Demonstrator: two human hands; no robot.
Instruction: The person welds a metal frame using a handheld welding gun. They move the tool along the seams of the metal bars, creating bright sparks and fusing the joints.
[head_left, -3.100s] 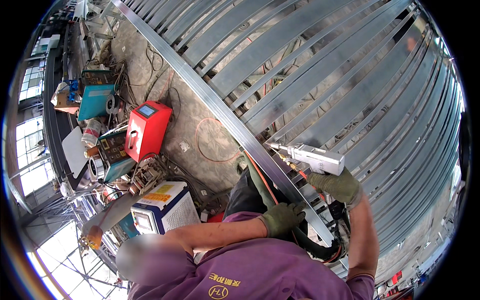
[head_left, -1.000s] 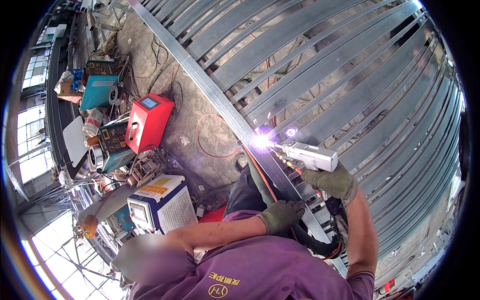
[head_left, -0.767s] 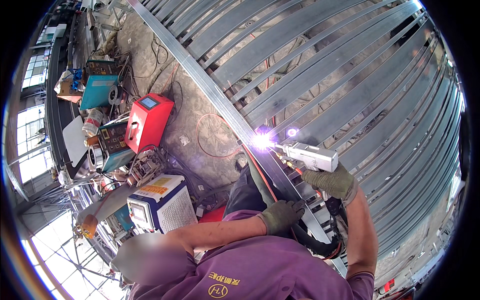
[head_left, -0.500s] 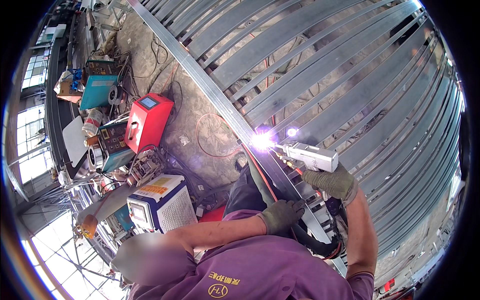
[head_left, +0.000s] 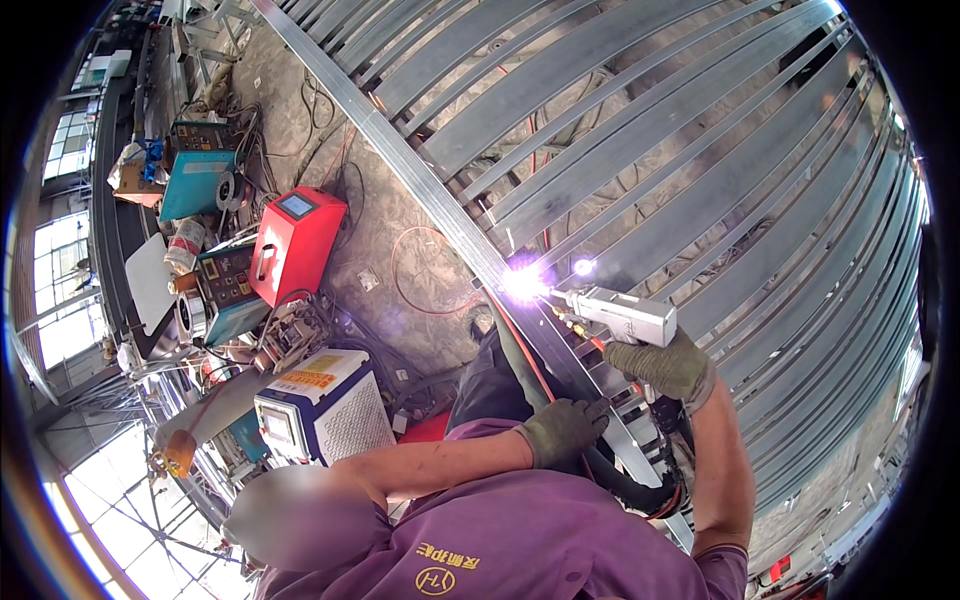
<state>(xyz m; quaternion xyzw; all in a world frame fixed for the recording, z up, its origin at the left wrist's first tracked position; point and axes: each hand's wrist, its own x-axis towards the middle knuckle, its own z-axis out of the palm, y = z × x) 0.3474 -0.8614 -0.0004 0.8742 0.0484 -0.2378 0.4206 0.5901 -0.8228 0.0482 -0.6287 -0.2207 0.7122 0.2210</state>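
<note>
My right hand (head_left: 664, 366), in a grey-green work glove, is closed round the handle of a silver, box-shaped welding gun (head_left: 628, 314). From the gun's nozzle a bright violet-white glare (head_left: 525, 283) burns on the long steel rail (head_left: 430, 195), where slats meet it. The glare hides the joint itself. My left hand (head_left: 566, 432), gloved the same way, lies against the rail nearer my body, fingers stretched over its edge. A thick cable sheath and a red hose (head_left: 530, 362) run beneath this hand. The steel slats (head_left: 560, 95) reach from the rail to the far right.
On the left stand a red machine with a screen (head_left: 298, 240), a white-and-blue cabinet (head_left: 325, 405) and teal machines (head_left: 200, 170). Loose cables and a looped red hose (head_left: 395, 265) lie on the concrete floor. Dark cables (head_left: 640, 490) hang by the rail near my body.
The glare at the nozzle has changed slightly in shape. Both hands and the welding gun keep nearly the same places.
</note>
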